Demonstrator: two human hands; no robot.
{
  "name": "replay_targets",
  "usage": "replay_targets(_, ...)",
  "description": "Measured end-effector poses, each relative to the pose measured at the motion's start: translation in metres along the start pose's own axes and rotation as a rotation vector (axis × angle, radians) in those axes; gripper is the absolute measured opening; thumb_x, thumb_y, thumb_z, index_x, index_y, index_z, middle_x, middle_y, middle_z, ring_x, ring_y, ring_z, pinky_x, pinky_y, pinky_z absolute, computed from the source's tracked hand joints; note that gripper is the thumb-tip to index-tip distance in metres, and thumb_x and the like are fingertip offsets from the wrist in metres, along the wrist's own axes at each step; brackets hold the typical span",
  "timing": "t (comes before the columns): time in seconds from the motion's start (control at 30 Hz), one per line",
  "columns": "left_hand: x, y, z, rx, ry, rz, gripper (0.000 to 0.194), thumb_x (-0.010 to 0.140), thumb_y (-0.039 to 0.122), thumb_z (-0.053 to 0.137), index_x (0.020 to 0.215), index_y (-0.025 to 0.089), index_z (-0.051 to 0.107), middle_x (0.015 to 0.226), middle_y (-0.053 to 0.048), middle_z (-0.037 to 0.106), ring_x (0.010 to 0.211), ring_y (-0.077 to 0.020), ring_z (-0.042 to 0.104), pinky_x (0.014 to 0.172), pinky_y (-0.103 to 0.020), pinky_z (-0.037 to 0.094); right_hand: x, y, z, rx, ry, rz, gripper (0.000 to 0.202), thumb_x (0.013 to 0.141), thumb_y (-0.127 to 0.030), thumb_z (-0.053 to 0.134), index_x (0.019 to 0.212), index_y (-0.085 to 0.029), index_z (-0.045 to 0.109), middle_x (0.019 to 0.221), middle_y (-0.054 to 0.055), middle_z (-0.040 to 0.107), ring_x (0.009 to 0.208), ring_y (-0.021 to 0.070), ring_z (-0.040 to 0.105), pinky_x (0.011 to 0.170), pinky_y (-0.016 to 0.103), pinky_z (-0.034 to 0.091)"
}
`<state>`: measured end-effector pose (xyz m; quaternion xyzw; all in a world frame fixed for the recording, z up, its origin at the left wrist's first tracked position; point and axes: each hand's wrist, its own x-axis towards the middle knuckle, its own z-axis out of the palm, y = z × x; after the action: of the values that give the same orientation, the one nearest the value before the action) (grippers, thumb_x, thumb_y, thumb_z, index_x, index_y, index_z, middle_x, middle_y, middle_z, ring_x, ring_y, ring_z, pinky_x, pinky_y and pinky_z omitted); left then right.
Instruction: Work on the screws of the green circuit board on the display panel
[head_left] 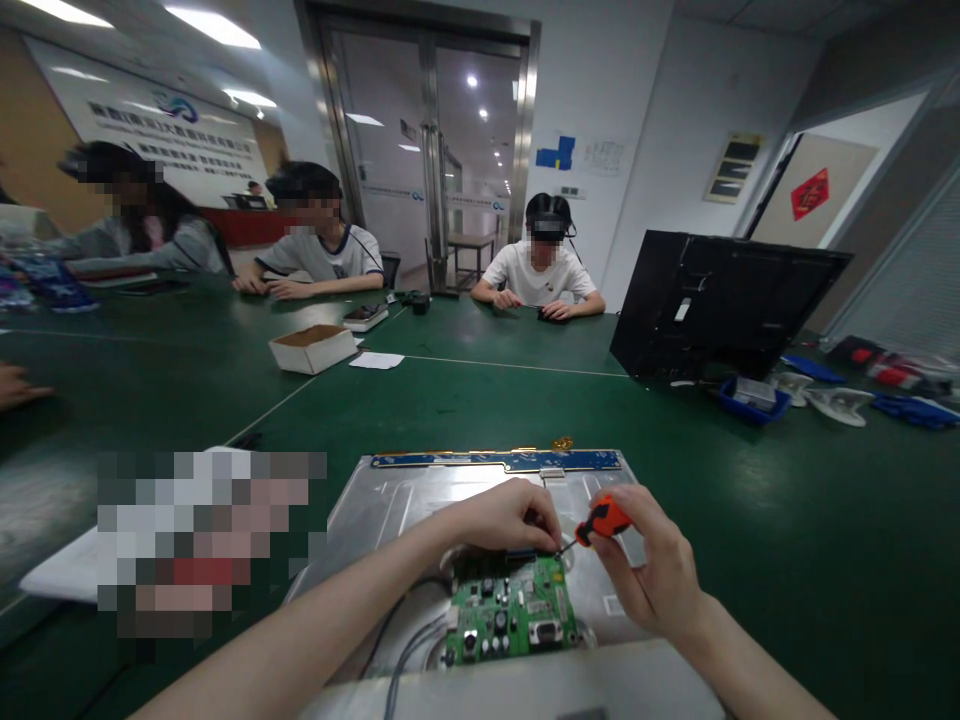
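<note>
A green circuit board (514, 605) lies on a silver metal panel (427, 515), with grey cables running into its left side. My right hand (660, 560) grips a red-and-black screwdriver (602, 521) by its handle. The driver's thin shaft slants down and left to the board's upper right corner. Close to that tip, my left hand (514, 515) is curled with its fingers pinched together. Whatever those fingers hold, if anything, is hidden. Along the panel's far edge runs a narrow blue circuit strip (487, 460).
On the green table (480, 405) stand a white open box (313, 350) and a large black monitor (727, 300). Beside the monitor lies a blue tray (754, 400). Several people sit across the table, one person (544, 265) directly opposite. A pixelated patch covers the left foreground.
</note>
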<state>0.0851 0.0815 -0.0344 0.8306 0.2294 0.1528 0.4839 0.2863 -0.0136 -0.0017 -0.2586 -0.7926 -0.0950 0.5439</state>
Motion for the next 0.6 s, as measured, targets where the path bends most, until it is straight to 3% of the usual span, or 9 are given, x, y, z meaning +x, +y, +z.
replay_targets(0.17,-0.0005,0.0047,-0.0012,0.010,-0.006,0.007,0.003,0.083,0.022,0.081,0.081,0.020,0.081,0.076,0.001,0.071,0.072,-0.0153,0.062,0.069,-0.024,0.046,0.0032,0.0001,-0.0004,0.027,-0.035,-0.013,0.053,0.102,-0.013,0.046,0.154,-0.025,0.037,0.095,0.005,0.069,0.072,0.0184,0.069,0.058,0.029,0.060)
replay_targets(0.33,-0.0001,0.0065,-0.0028,0.006,-0.023,0.016,0.004,0.080,0.016,0.082,0.082,0.019,0.081,0.078,0.000,0.072,0.074,-0.0163,0.064,0.071,-0.025,0.046,0.0023,0.0041,0.0034,0.047,0.009,0.045,0.052,0.106,-0.016,0.047,0.156,-0.025,0.036,0.086,0.002,0.064,0.066,0.0172,0.067,0.056,0.027,0.060)
replay_targets(0.6,-0.0001,0.0064,-0.0026,-0.008,-0.017,0.023,0.010,0.081,0.009,0.080,0.082,0.019,0.081,0.076,0.002,0.070,0.072,-0.0149,0.062,0.070,-0.024,0.046,0.0034,0.0051,0.0048,-0.023,-0.019,-0.014,0.057,0.104,-0.015,0.049,0.158,-0.026,0.034,0.096,0.006,0.068,0.071,0.0173,0.068,0.058,0.027,0.059)
